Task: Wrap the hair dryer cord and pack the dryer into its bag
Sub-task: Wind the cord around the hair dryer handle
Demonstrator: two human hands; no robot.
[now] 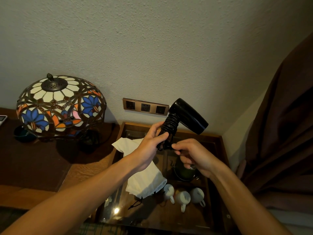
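- A brown curtain (284, 133) fills the right side, cut off by the frame's edge; its lower folds sink into shadow.
- The stained-glass lamp (59, 106) stands on the dark wooden desk (33, 167) at left; its base is lost in shade under the dome.
- A glass-topped table (218, 167) sits below the hands; glare and darkness blur what lies under the glass, save three white cups (183, 197) and a dark round pot that is hard to make out.
- The white bag (145, 180) lies crumpled on the glass, partly covered by the left forearm; a dark drawstring trails from its near end.
- The hair dryer (188, 116) is held in the air above the table, nozzle pointing right and down, below the wall sockets (145, 106).
- The cord (170, 123) is wound in tight coils round the handle.
- The left hand (150, 146) grips the handle's lower part, fingers curled round it.
- The right hand (194, 155) pinches the cord's dark end beside the handle's foot; the plug is mostly hidden by its fingers.
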